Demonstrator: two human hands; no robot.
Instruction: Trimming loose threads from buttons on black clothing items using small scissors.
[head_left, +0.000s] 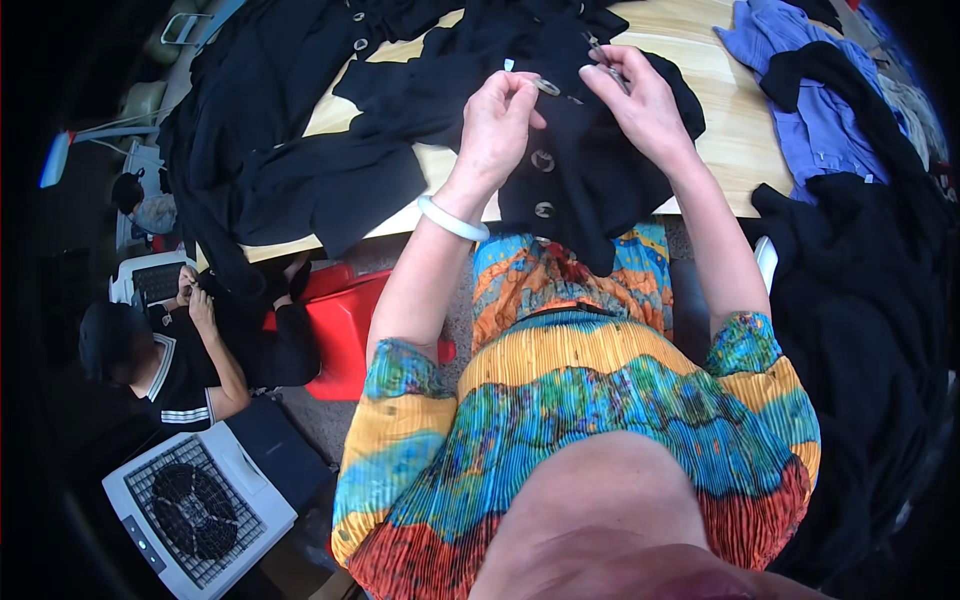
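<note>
A black garment (600, 160) with large round buttons hangs over the near edge of the table in front of me. My left hand (500, 118), with a pale bangle on its wrist, pinches one of its buttons (546, 87) between thumb and fingertips. Just to the right, my right hand (642, 108) is closed around small thread snips (598, 48), blades pointing up and away. Two more buttons, a middle button (542, 161) and a lower button (544, 210), show below on the same garment. Any thread at the pinched button is too fine to make out.
More black garments (290, 90) cover the left of the wooden table (735, 130). Blue-purple clothing (825, 120) lies at the right, above a black cloth heap (850, 330). At left, a seated co-worker (150, 360) handles dark cloth near a red stool (345, 335) and a fan unit (200, 505).
</note>
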